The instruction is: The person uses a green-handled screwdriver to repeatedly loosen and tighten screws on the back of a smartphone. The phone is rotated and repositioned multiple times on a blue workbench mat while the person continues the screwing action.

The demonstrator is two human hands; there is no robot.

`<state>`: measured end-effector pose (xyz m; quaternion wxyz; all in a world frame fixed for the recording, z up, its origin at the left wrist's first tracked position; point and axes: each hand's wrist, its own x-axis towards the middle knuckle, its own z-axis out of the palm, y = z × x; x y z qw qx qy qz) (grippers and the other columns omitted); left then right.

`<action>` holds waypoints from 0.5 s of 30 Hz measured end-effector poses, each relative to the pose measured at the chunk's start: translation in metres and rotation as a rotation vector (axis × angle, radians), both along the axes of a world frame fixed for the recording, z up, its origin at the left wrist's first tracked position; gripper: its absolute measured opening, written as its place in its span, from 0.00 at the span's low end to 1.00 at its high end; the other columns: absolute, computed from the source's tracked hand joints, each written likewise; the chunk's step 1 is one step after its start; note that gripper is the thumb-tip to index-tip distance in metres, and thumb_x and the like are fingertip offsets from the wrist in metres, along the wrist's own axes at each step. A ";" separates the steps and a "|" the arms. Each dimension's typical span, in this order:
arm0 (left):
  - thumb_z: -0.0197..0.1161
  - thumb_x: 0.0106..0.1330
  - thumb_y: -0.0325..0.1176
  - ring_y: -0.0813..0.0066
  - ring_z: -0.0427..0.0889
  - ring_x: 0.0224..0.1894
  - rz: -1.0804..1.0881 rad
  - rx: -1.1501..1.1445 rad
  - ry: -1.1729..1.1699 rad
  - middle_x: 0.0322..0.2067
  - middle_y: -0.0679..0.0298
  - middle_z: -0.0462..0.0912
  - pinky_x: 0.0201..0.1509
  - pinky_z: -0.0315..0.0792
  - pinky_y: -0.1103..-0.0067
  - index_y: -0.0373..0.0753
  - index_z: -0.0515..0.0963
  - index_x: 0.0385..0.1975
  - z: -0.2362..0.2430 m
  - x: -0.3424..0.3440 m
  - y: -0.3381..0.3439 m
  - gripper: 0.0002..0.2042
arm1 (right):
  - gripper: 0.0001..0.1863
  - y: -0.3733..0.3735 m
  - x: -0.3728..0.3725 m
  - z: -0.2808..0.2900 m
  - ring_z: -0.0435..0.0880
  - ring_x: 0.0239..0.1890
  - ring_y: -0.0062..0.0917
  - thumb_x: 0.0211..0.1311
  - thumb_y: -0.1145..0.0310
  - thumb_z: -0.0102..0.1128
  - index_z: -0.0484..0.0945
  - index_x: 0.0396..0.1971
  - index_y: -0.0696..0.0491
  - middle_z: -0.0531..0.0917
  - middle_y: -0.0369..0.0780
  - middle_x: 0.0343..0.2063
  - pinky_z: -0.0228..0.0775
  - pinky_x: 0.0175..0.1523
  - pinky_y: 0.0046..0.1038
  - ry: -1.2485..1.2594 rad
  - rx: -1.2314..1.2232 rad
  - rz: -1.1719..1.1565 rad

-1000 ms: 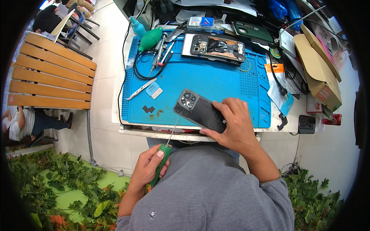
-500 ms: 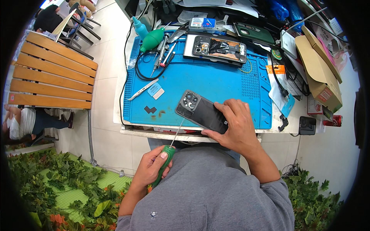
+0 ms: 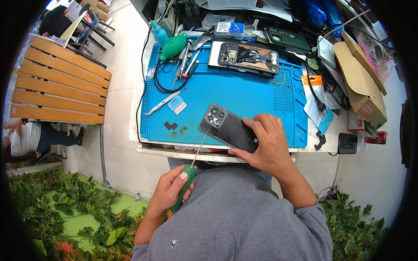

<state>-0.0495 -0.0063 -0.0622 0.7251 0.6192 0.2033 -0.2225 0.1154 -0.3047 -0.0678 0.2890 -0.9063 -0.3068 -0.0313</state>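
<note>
My left hand (image 3: 172, 187) is wrapped round a green-handled screwdriver (image 3: 182, 185), thumb along the handle. Its thin metal shaft slants up to the lower left edge of a dark phone (image 3: 230, 128), close under the camera block. Whether the tip touches the edge or sits in it, I cannot tell. My right hand (image 3: 267, 141) grips the phone's right end between thumb and fingers, camera side up and tilted, over the front of a blue work mat (image 3: 200, 91). To its left lie small black pieces (image 3: 170, 125), white tweezers (image 3: 162, 103) and a blue-and-white card (image 3: 177, 105).
An opened phone (image 3: 249, 58) lies at the mat's back, near a green phone cover (image 3: 288, 39). Back left are a green air blower (image 3: 173, 47), a teal bottle (image 3: 159, 33) and several pen-like tools. Cables and a cardboard box (image 3: 360, 82) crowd the right side.
</note>
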 end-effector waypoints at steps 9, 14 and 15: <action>0.54 0.92 0.44 0.79 0.79 0.23 0.026 0.028 0.002 0.34 0.61 0.85 0.26 0.73 0.80 0.28 0.82 0.68 0.002 0.002 -0.002 0.24 | 0.45 0.000 -0.001 0.000 0.81 0.55 0.39 0.49 0.45 0.93 0.85 0.61 0.61 0.83 0.45 0.51 0.69 0.63 0.44 0.008 0.001 -0.003; 0.54 0.92 0.45 0.80 0.78 0.23 0.026 0.025 -0.013 0.33 0.61 0.85 0.26 0.73 0.80 0.28 0.82 0.67 0.003 0.003 0.002 0.24 | 0.45 0.000 -0.001 0.001 0.82 0.55 0.39 0.49 0.47 0.93 0.85 0.62 0.61 0.83 0.45 0.51 0.69 0.64 0.44 0.012 0.009 0.000; 0.55 0.92 0.46 0.80 0.78 0.23 0.016 0.020 -0.011 0.33 0.61 0.85 0.26 0.73 0.80 0.28 0.81 0.67 0.003 0.003 0.002 0.24 | 0.45 0.000 -0.001 0.001 0.82 0.55 0.39 0.49 0.47 0.93 0.85 0.62 0.61 0.83 0.45 0.51 0.69 0.64 0.44 0.013 0.009 -0.001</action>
